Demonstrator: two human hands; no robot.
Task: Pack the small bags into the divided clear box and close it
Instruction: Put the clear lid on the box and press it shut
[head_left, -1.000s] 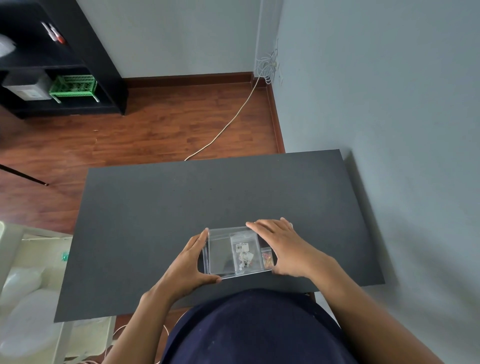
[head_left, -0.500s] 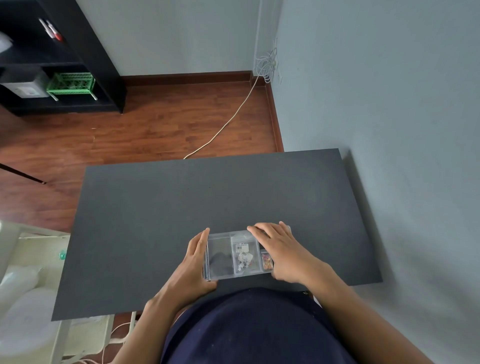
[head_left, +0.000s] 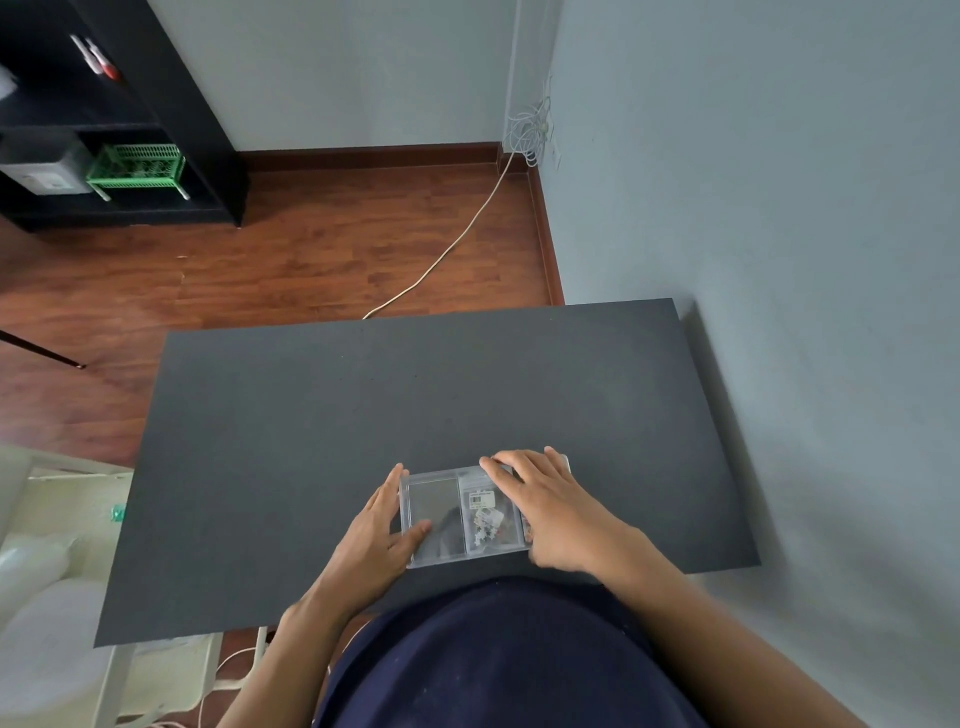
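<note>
At the far left, a black shelf unit (head_left: 156, 104) stands on the reddish wood-plank floor (head_left: 311, 260), with a green lattice basket (head_left: 136, 165) in one of its bays. A pale cord (head_left: 441, 254) trails across the floor from the corner by the grey wall (head_left: 779, 208).

The dark, matte, rectangular surface (head_left: 363, 405) carries the clear box (head_left: 465, 514) near its front edge, close to the person's body and a little right of the middle.

The left hand (head_left: 376, 540) lies flat against the box's left side, fingers straight along the wall and the thumb laid over the top of the left compartment; it braces the box with the palm loosely spread.

The box is a shallow rectangle of hard, glossy transparent plastic with rounded corners, split by thin upright walls into compartments side by side. The left compartment looks mostly bare, with a dim dark shape low at its right side. The middle compartment holds a small bag (head_left: 485, 514) with a white barcode label near the top and little pale, jigsaw-like pieces below.

The right hand (head_left: 556, 512) lies palm down over the box's right end, fingers spread a little and pressing on top. It hides most of the right compartment, where only a speck of reddish content peeps out at the edge of the palm. Whether the lid is fully down, I cannot tell.
</note>
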